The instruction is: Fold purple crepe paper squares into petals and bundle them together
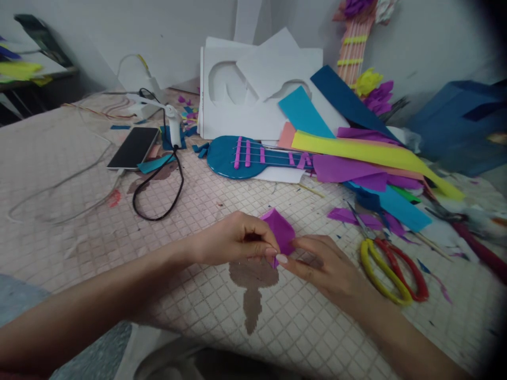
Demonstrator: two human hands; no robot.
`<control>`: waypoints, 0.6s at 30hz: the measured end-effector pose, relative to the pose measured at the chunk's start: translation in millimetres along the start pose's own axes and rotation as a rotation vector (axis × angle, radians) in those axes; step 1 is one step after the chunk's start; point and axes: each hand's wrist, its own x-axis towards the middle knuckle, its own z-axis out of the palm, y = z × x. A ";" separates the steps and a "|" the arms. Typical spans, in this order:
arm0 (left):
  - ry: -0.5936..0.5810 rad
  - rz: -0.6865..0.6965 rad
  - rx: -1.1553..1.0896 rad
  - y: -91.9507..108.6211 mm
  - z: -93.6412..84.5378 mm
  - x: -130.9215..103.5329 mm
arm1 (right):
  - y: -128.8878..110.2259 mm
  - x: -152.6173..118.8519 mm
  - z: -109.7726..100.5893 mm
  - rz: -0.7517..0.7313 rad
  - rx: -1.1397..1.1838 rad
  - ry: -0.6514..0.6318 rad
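A small folded piece of purple paper (pixel 282 230) is held between both hands over the near middle of the table. My left hand (pixel 237 240) pinches its lower left edge between thumb and fingers. From the other side, my right hand (pixel 322 263) grips the lower right edge, thumb and fingertips close to those of my left hand. Beyond them lies a small blue guitar shape (pixel 233 157) with pink strips and strings. Scissors with yellow and red handles (pixel 390 272) rest to the right of my right hand.
Colored paper strips (pixel 356 150) and a white board with cutouts (pixel 222 119) stand at the back. A black phone (pixel 134 148), a white device (pixel 174 126) and cables lie back left. Pliers with a red handle (pixel 481 248) are at far right.
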 end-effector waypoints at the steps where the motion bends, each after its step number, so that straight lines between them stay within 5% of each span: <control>1: -0.014 0.025 0.050 1.5 -0.6 0.0 | -0.1 0.0 0.3 -0.005 0.002 -0.009; 5: -0.067 0.115 0.209 6.4 -0.6 0.0 | -1.2 -0.1 1.5 -0.032 0.022 -0.042; 8: 0.013 0.091 0.300 7.1 0.7 0.5 | -2.3 -1.3 0.6 -0.013 0.073 0.007; 13: 0.194 0.058 0.460 3.4 5.9 1.1 | -0.2 -6.8 -4.5 0.302 0.114 0.314; 18: 0.134 0.232 0.692 -5.9 27.9 2.0 | 5.8 -8.2 -2.2 0.498 0.132 0.255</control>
